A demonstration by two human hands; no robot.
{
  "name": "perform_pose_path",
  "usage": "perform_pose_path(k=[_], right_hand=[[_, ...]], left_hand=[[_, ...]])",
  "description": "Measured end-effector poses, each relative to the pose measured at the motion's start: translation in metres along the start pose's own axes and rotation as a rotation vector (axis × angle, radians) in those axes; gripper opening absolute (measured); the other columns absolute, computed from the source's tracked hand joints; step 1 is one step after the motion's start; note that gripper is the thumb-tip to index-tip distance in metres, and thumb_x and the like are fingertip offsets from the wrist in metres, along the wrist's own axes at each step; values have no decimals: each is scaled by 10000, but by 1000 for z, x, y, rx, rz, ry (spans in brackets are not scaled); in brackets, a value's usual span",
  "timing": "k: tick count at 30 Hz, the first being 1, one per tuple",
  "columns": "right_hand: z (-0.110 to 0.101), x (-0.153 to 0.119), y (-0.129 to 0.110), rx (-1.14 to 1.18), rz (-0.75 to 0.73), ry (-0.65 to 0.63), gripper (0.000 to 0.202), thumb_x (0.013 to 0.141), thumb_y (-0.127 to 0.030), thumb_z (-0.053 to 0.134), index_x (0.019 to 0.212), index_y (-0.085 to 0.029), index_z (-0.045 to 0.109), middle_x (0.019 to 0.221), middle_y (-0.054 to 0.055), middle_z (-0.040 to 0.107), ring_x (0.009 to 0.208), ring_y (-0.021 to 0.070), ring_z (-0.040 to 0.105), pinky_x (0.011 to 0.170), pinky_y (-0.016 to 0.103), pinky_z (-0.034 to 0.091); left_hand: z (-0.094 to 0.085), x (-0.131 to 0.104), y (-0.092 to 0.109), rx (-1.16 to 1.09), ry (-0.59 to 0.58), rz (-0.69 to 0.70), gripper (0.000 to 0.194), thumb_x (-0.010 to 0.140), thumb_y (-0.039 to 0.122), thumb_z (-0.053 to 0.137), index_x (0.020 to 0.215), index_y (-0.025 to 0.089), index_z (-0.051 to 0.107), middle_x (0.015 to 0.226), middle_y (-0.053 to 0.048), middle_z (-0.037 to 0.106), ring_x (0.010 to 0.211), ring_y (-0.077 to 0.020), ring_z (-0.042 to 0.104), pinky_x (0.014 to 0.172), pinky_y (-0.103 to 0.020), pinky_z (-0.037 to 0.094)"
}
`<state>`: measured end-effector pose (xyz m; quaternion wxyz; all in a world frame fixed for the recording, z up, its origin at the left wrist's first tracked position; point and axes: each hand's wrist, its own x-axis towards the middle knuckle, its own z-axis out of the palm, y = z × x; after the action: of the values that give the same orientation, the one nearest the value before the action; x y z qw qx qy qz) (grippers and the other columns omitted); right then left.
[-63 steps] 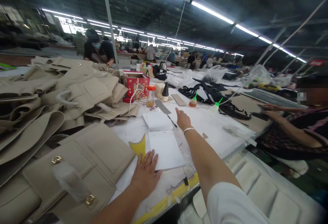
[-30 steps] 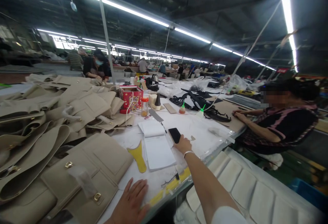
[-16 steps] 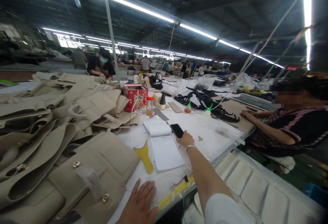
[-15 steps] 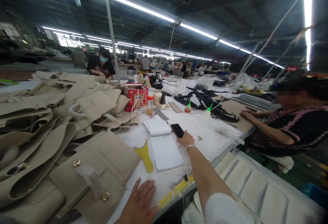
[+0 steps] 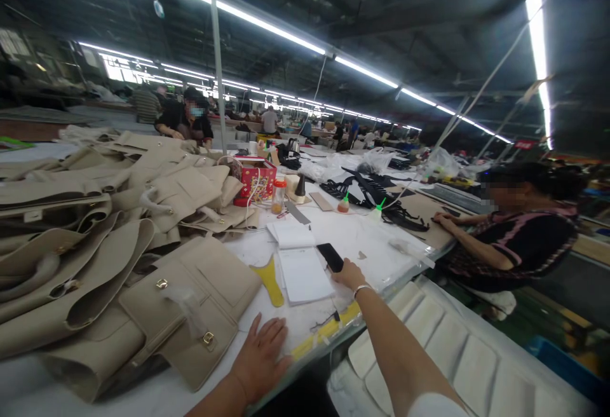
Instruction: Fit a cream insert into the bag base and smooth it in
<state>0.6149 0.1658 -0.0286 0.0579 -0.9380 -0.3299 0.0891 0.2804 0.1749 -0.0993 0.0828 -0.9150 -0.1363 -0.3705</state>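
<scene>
A black phone (image 5: 328, 255) is gripped in the right hand (image 5: 349, 274) beside the notepad (image 5: 305, 275), while the left hand (image 5: 261, 355) is kinda planted, fingers spread, by the near edge of the table (image 5: 345, 232).

Near the front edge of the worktop (image 5: 376, 236): one phone (image 5: 328, 255), one notepad (image 5: 307, 277), one yellow cutout (image 5: 271, 285). Farther back — two green-tipped bottles (image 5: 344, 203), one red box (image 5: 255, 179), one orange-lidded jar (image 5: 278, 198), one black cone (image 5: 300, 187). Towards the left end, one foremost beige bag (image 5: 229, 277) with two gold buckles (image 5: 208, 339); behind it several more, too overlapped to count surely.
</scene>
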Motion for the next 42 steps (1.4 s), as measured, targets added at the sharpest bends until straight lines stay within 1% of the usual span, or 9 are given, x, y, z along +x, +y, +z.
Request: perform_pose_path(k=[4, 7, 12, 18, 25, 29, 34, 38, 42], right_hand=[[-4, -11, 8, -38, -12, -40, 649, 533, -291, 710, 1117, -80, 522, 1034, 172, 620, 961, 300, 607, 740, 355, 489], [-12, -4, 3, -40, -48, -35, 578, 583, -348, 700, 1093, -111, 563, 1026, 151, 632, 955, 277, 610, 753, 334, 482], [-15, 39, -38, -19, -78, 108, 355, 821, -322, 479, 1140, -194, 571, 1170, 133, 578, 1106, 261, 532, 874, 369, 423], [16, 103, -90, 35, 1, 113, 389, 850, -363, 447, 1113, -122, 601, 1165, 194, 553, 1092, 317, 516, 839, 429, 433], [18, 116, -86, 22, 11, 121, 351, 824, -233, 468, 1104, -74, 607, 1185, 208, 531, 1126, 303, 478, 913, 412, 383], [6, 66, -59, 5, -55, 96, 330, 757, -305, 582, 983, -77, 660, 1095, 198, 590, 1071, 321, 520, 875, 398, 417], [-6, -50, -32, 64, -210, 106, 358, 791, -384, 572, 1001, -103, 643, 1165, 168, 571, 1150, 289, 476, 980, 371, 351], [-3, -165, -6, 182, -342, 19, 361, 858, -366, 485, 1126, -140, 569, 1184, 98, 583, 1129, 200, 505, 987, 292, 361], [17, -273, 22, 611, -350, -235, 354, 865, -437, 447, 1083, -182, 560, 1063, 62, 642, 981, 184, 602, 875, 298, 465]], left_hand=[[-1, -2, -2, 10, -56, 33, 408, 851, 459, 490, 1138, 182, 575, 1173, -44, 619, 1078, -186, 549, 1147, -430, 68], [-1, -3, -4, 11, -114, 56, 427, 861, 464, 477, 1170, 180, 559, 1208, -51, 599, 1106, -192, 536, 1146, -442, 91], [2, -4, -5, 30, -124, 60, 432, 869, 450, 472, 1190, 171, 548, 1247, -56, 573, 1171, -198, 491, 1155, -448, 90], [2, 1, -10, 31, -187, 90, 456, 867, 441, 468, 1214, 153, 538, 1284, -70, 543, 1192, -220, 470, 1151, -468, 119], [2, 3, -9, -74, -269, 15, 458, 871, 394, 470, 1260, 154, 496, 1315, -90, 511, 1232, -236, 434, 1128, -493, 193], [5, -5, -6, -134, -290, -55, 448, 876, 413, 446, 1256, 184, 507, 1294, -87, 533, 1210, -228, 461, 1130, -500, 162], [-13, 10, 2, -297, -461, -231, 463, 869, 470, 433, 1204, 172, 549, 1304, -105, 526, 1210, -257, 468, 1099, -530, 184], [-65, 29, -4, -443, -644, -486, 495, 915, 491, 306, 1169, 154, 563, 1207, -111, 599, 1131, -231, 538, 1010, -443, 359], [-162, -2, -26, -529, -561, -626, 521, 908, 496, 327, 1272, 152, 472, 1311, -88, 514, 1137, -191, 530, 957, -324, 418]])
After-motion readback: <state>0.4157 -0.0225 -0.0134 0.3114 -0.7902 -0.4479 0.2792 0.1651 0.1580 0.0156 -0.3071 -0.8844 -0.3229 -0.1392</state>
